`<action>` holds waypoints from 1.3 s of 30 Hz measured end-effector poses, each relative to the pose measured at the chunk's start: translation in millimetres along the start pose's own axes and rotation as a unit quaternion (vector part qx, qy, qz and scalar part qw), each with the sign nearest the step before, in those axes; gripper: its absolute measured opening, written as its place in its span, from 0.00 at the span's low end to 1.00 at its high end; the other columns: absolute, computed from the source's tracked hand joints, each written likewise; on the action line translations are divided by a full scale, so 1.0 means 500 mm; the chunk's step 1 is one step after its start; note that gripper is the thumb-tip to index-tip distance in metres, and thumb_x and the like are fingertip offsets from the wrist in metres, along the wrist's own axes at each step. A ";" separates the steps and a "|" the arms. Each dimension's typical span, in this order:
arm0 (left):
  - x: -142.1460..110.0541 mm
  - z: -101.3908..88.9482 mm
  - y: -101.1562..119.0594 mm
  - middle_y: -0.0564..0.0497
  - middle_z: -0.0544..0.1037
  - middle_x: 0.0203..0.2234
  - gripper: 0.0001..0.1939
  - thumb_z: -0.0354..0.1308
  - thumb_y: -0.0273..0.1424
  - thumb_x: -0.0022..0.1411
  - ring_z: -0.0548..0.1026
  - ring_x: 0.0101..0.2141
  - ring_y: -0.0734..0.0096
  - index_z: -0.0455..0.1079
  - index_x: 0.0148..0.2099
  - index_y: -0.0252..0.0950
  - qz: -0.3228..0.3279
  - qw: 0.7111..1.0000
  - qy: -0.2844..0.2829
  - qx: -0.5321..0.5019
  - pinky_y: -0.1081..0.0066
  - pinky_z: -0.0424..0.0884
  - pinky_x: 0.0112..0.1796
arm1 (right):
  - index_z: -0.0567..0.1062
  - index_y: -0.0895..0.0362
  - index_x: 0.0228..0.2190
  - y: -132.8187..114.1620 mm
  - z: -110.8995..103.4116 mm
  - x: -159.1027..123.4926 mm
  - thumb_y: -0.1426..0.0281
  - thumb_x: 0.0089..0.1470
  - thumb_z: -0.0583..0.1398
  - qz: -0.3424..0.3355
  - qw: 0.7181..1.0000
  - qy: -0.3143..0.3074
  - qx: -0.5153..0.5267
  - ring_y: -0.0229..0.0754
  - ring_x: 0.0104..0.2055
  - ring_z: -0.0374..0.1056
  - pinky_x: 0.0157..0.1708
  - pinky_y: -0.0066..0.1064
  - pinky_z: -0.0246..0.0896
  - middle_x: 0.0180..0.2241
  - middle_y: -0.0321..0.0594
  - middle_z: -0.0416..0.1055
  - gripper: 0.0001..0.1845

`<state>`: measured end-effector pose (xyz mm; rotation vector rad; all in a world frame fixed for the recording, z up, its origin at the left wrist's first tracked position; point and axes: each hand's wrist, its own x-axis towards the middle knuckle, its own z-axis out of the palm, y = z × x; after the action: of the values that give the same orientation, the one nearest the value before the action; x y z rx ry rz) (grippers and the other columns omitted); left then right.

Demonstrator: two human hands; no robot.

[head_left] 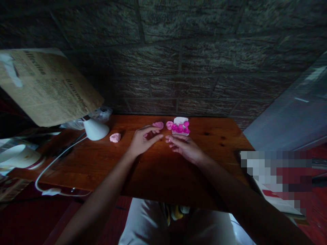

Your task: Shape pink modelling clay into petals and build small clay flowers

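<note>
My left hand (pixel 143 140) is over the wooden table, thumb and fingers apart, with no object visible between them. Just beyond its fingertips lies a flat pink piece (pixel 158 125), soft like modelling clay. My right hand (pixel 186 147) faces it, its thumb and fingers drawn together; a tiny pinkish spot shows at the tips, too small to name. Behind the right hand are a round, creased pink piece (pixel 169 125) and a white block (pixel 181 120) with several bright magenta pieces (pixel 180 128) on it. A crumpled pale pink lump (pixel 115 137) rests farther left.
A lamp with a white base (pixel 96 130) and a newsprint shade (pixel 51 85) stands at the left, its white cord (pixel 55 161) running over the table edge. A white cup (pixel 21 156) lies beside it. A brick wall (pixel 163 68) rises behind the wooden table (pixel 212 160).
</note>
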<state>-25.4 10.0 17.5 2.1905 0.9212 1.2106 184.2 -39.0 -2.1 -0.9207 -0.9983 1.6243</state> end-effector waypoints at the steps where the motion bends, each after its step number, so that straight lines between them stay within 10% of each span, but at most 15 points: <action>1: -0.002 0.014 0.006 0.44 0.83 0.41 0.15 0.70 0.38 0.60 0.79 0.40 0.62 0.80 0.47 0.37 0.020 0.998 -0.019 -0.051 0.65 0.74 0.43 | 0.85 0.51 0.35 -0.001 0.000 0.001 0.55 0.40 0.77 0.006 1.000 -0.002 0.012 0.34 0.32 0.69 0.29 0.25 0.61 0.36 0.38 0.80 0.21; 7: -0.008 0.063 0.010 0.42 0.83 0.45 0.14 0.69 0.33 0.62 0.80 0.46 0.62 0.81 0.50 0.37 0.027 0.982 -0.072 -0.170 0.62 0.74 0.50 | 0.84 0.54 0.33 0.002 0.001 0.000 0.58 0.39 0.77 0.035 0.997 -0.028 0.067 0.31 0.28 0.65 0.28 0.24 0.60 0.26 0.33 0.74 0.19; 29: -0.008 0.056 -0.002 0.43 0.84 0.45 0.13 0.70 0.35 0.60 0.80 0.46 0.62 0.81 0.46 0.35 -0.088 0.950 -0.108 -0.280 0.64 0.74 0.51 | 0.83 0.53 0.32 0.002 0.003 -0.002 0.57 0.36 0.78 0.021 0.999 -0.023 0.035 0.33 0.30 0.67 0.28 0.26 0.59 0.32 0.35 0.77 0.22; 39: -0.012 0.053 0.001 0.47 0.81 0.31 0.21 0.72 0.43 0.56 0.72 0.28 0.75 0.82 0.46 0.33 -0.185 0.895 -0.134 -0.383 0.74 0.66 0.30 | 0.84 0.56 0.32 0.009 -0.002 0.000 0.51 0.44 0.74 -0.030 0.998 -0.034 -0.052 0.33 0.29 0.65 0.30 0.28 0.58 0.31 0.38 0.79 0.22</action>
<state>-4.8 3.0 1.4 1.4171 0.5643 0.8497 183.4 -39.4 -6.8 -0.9009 -1.1563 1.5757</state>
